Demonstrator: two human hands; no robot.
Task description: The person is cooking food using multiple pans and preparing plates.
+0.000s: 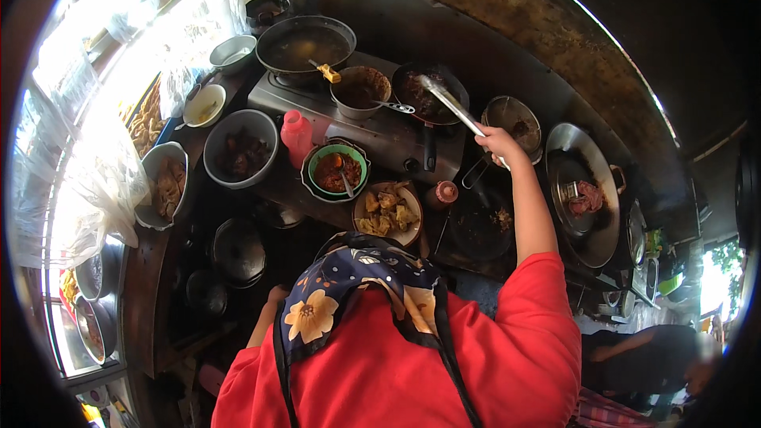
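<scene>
My right hand (pixel 498 145) is closed round a pair of long silver tongs (pixel 460 109). Their far end reaches into a dark frying pan (pixel 450 79) on the stove, over dark reddish food. My left hand (pixel 277 294) is low beside the floral cloth, its fingers mostly hidden. Left of the frying pan, a pot (pixel 361 93) of brown sauce holds a spoon (pixel 394 106). A green-rimmed bowl (pixel 366 165) of red sauce with a spoon sits nearer me, beside a bowl (pixel 414 239) of yellowish pieces.
A large wok (pixel 349 29) of liquid stands at the back left. A grey basin (pixel 212 160) of dark pieces and a pink bottle (pixel 296 136) stand left of the bowls. At right are a strainer (pixel 536 128) and a wide pan (pixel 609 250). Another person (pixel 642 357) is at lower right.
</scene>
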